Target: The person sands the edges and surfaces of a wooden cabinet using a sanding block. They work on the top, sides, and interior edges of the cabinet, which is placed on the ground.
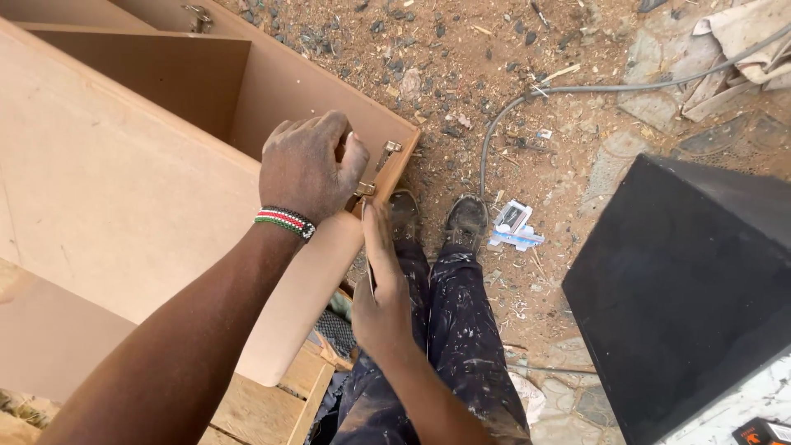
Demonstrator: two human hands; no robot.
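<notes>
1. A small white-and-blue packet (515, 226) lies on the dirt ground (461, 74), at 3 o'clock from the shoes (466, 219).
2. An orange-and-black pack corner (762, 431) shows at 5 o'clock in the frame, below a black box (692, 288).
3. The open cabinet (124, 181) shows a bare compartment at 11 o'clock.
4. The left hand (309, 165) is curled closed at the cabinet's edge, by the hinge (377, 169); what it holds I cannot tell.
5. The right hand (381, 284), fingers straight, presses a thin dark tool (372, 276) toward the hinge from 6 o'clock.
</notes>
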